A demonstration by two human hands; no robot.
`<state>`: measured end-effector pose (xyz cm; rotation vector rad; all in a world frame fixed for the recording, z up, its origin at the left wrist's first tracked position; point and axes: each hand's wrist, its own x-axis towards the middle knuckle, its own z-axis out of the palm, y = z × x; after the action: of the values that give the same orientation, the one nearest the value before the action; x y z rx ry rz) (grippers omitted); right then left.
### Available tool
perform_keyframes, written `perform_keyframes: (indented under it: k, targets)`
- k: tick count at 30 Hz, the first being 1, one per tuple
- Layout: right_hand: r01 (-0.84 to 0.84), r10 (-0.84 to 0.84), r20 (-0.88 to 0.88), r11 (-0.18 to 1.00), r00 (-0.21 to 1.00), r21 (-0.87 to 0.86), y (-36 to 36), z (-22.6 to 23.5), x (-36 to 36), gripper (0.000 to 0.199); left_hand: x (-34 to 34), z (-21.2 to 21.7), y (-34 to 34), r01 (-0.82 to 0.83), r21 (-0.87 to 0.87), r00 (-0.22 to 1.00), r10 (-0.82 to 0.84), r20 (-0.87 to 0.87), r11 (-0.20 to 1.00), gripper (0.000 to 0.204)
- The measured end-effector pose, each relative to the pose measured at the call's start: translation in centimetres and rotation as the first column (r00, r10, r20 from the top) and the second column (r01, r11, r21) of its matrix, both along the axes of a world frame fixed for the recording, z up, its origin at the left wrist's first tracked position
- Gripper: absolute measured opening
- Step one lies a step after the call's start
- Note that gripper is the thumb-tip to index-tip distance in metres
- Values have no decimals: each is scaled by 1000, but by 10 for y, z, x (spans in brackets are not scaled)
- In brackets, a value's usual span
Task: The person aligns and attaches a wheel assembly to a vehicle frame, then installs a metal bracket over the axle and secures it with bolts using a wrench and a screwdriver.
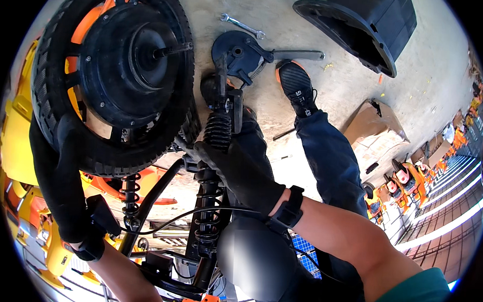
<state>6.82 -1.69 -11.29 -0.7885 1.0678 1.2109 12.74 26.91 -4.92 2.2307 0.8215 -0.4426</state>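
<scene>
Two gloved hands on the job: my left hand (64,193) grips the black rubber-tyred hub-motor wheel (114,74); my right hand (238,169) closes around the black coil-spring shock absorber (215,134) beside it. Wheel looks unseated; refitting remains.

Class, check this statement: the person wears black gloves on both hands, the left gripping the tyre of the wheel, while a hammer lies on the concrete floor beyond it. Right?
Not quite. The head view shows a spanner on the concrete floor, not a hammer. The gloved left hand does grip the tyre; the right hand is gloved too.
</scene>
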Motion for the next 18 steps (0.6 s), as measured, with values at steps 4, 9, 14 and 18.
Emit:
perform_keyframes:
  k: [4, 9, 14, 18]
  targets:
    - [-65, 65, 15, 998, 998, -20, -3, -3, -4, 21, 1, 0, -3, -16, -11, 999, 17, 33, 1000, 58]
    - [-115, 115, -11, 993, 993, -14, -3, 0, 1, 21, 5, 1, -6, -27, -4, 999, 27, 19, 1000, 56]
    - [-155, 156, -34, 987, 987, 31, -7, 1, 2, 23, 6, 2, -10, -27, -55, 998, 30, 59, 998, 54]
    - [-163, 162, 23, 986, 987, 30, -7, -4, -4, 23, 7, 3, -12, -16, -30, 998, 18, 54, 999, 52]
